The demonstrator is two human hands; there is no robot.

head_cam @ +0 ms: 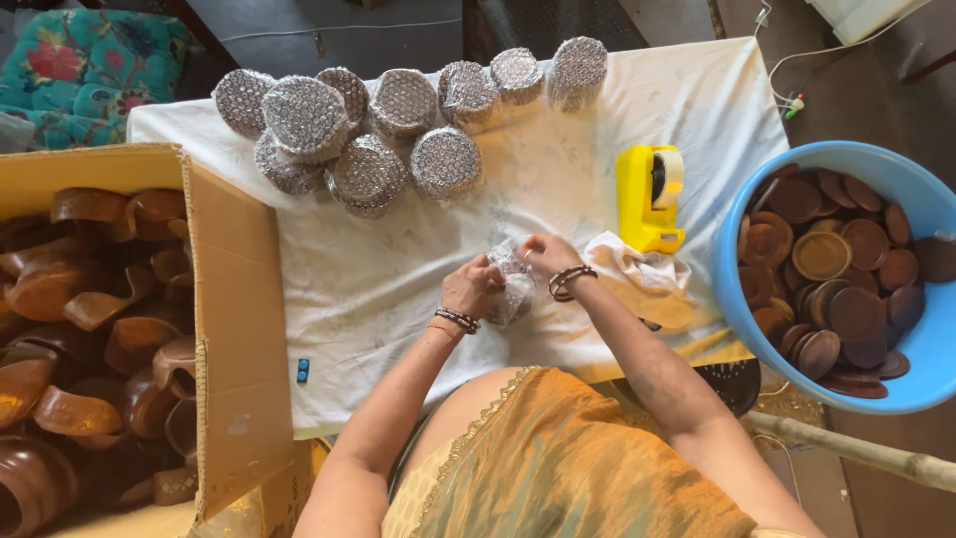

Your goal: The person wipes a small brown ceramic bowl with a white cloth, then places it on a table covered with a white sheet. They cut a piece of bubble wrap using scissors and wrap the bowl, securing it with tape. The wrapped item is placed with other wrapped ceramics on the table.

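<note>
Left of the white cloth [398, 269], an open cardboard box [234, 329] holds brown clay pots [80, 329]. At the cloth's middle, the left hand [473, 289] and right hand [546, 254] both close their fingers around a bubble-wrapped bundle [513, 284]; holding the wrap taut and folded flat should serve best. Finished silvery round bundles [398, 125] line the cloth's far edge. A yellow tape dispenser [649, 199] stands right of the hands, and a blue tub [921, 199] of brown lids sits beyond the cloth's right edge.

Single head view, looking steeply down, close over white-clothed table [617, 130]; own arms enter from bottom.
</note>
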